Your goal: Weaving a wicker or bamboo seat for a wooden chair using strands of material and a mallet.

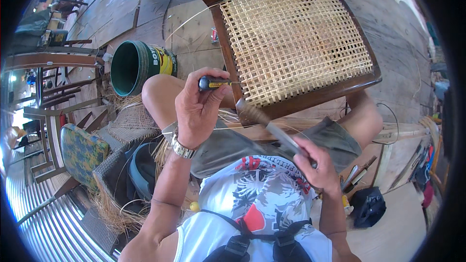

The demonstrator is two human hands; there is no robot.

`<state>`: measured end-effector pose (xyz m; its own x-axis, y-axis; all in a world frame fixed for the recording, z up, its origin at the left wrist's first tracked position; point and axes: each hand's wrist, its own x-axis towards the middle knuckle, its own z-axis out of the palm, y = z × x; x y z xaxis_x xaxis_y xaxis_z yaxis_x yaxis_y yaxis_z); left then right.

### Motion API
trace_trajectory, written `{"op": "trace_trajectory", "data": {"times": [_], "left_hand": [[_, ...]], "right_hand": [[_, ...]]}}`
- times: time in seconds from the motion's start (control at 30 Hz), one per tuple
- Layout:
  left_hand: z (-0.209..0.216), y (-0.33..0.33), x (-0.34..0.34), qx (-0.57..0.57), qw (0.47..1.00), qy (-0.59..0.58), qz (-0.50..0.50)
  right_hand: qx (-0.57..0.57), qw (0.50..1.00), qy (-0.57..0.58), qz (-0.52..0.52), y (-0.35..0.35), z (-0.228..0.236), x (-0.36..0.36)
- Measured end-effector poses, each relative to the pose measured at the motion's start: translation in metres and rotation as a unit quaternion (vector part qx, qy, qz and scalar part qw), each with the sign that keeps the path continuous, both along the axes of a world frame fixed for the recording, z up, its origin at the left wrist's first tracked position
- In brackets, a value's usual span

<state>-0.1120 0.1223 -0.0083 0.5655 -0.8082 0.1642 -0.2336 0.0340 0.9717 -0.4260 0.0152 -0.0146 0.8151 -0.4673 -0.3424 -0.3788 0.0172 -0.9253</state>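
My left hand (pixel 195 111) is closed round the black and yellow handle of a screwdriver-like tool (pixel 211 83). Its thin shank points right, to the near left corner of a woven cane seat (pixel 296 39) in a brown wooden chair frame (pixel 310 101). In my right hand (pixel 318 165) is a hammer (pixel 284 138) with a grey shaft. Its brownish head is smeared by motion and hangs just below that corner, apart from the tool's handle. A loose cane strand (pixel 191 21) curves out from the seat's left side.
A dark green bucket (pixel 127 68) lies left of my knee. Further left are a camouflage-patterned cushion (pixel 85 153), bundled cane strands (pixel 114 204) and wooden chair frames (pixel 46 131). A black pouch (pixel 369 207) and hand tools (pixel 357 174) lie at the lower right.
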Motion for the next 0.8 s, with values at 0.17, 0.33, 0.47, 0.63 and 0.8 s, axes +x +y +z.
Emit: {"op": "trace_trajectory", "data": {"times": [0.17, 0.33, 0.47, 0.63, 0.8], "left_hand": [[0.005, -0.006, -0.006, -0.015, 0.999, -0.046, 0.001], [-0.002, -0.019, 0.003, -0.015, 0.999, -0.036, 0.000], [-0.001, -0.024, 0.002, -0.019, 1.000, 0.006, 0.011], [0.001, -0.027, -0.005, 0.019, 0.999, -0.044, 0.015], [0.001, -0.024, 0.007, -0.028, 0.998, -0.029, 0.049]], "right_hand": [[0.013, 0.998, -0.050, 0.042, 0.011, -0.003, 0.008], [0.047, 0.998, -0.025, 0.027, 0.008, 0.004, 0.025], [0.034, 0.998, -0.057, 0.020, 0.012, -0.009, 0.028], [0.031, 0.998, -0.057, 0.028, 0.012, -0.007, 0.033], [0.019, 0.997, -0.071, 0.032, 0.015, -0.011, 0.034]]}}
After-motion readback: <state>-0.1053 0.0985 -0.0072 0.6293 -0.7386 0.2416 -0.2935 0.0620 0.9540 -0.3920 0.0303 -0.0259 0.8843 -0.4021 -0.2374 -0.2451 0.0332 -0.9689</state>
